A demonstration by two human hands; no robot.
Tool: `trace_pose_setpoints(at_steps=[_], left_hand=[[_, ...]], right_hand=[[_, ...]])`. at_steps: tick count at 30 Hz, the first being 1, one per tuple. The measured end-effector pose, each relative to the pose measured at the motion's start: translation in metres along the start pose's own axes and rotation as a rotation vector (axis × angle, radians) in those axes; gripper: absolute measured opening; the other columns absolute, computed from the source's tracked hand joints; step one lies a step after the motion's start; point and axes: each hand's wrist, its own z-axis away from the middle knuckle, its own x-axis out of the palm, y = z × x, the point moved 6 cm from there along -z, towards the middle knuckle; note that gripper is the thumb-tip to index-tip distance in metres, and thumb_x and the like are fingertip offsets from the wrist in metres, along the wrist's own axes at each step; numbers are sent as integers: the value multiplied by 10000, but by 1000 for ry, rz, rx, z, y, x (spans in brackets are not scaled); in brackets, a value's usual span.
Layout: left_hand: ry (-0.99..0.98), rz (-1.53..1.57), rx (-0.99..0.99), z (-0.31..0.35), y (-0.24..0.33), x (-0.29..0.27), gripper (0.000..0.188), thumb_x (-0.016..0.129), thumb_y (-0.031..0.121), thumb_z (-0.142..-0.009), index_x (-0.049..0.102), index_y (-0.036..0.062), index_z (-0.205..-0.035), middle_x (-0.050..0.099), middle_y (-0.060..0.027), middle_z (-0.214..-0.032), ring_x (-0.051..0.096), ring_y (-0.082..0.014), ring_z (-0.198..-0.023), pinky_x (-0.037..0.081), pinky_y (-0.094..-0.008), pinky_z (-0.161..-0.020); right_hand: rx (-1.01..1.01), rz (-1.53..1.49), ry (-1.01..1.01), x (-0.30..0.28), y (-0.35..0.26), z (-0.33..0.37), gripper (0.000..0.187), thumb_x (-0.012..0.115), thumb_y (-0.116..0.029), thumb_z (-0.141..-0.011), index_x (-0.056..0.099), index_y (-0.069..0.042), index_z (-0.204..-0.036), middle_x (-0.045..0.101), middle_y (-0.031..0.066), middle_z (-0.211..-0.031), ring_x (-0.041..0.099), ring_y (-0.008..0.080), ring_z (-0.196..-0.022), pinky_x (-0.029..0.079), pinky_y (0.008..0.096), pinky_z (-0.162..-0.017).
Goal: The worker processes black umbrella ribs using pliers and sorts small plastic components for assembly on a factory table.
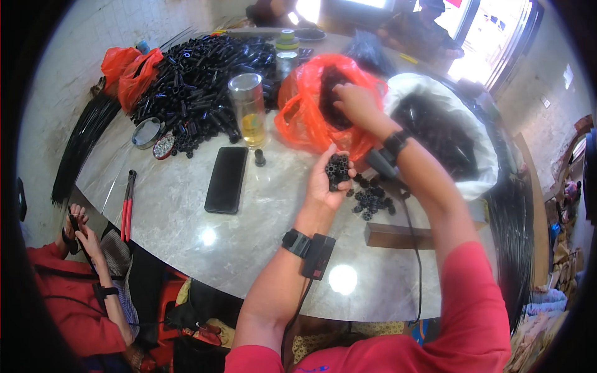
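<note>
My left hand [318,185] is palm up and cupped around a heap of small black ribbed plastic pieces [337,169]. My right hand [359,107] reaches over the mouth of an orange-red plastic bag [297,115], whose inside is dark with black pieces. Its fingers are bent together and point down into the bag; anything between them is hidden. More of the small black ribbed pieces [372,200] lie loose on the table, just right of my left hand. Both my wrists wear dark straps with small devices and cables.
The grey marble-patterned table [168,199] holds a phone [226,180], a glass of yellow liquid [247,112], red-handled pliers [128,208] and a pile of black tubes [205,81]. A white sack [485,146] stands right, behind a brown box [398,236]. A co-worker [74,298] sits left; others sit across.
</note>
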Motion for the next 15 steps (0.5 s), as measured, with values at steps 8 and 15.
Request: trace_pose_setpoints(at_steps=[8,15], left_hand=[[50,-13,10,2,-1,-2,281,636,330,-926,624,49,-928,610,-115,-754,596,-227,-634,360,-220,-349],[71,-105,77,1,3,-6,268,639,332,-922,625,64,-934,614,-106,-765,605,-221,-641,370,-223,-358]], right_hand=[[40,-1,3,25,14,-4,203,726,-156,-770,649,-73,-939,651,132,-929,651,348,-800,503,458,-713],[209,-393,-29,-25,8,18,266,751,-172,-771,668,-42,-988,673,122,-788,656,251,-715,500,367,-662]])
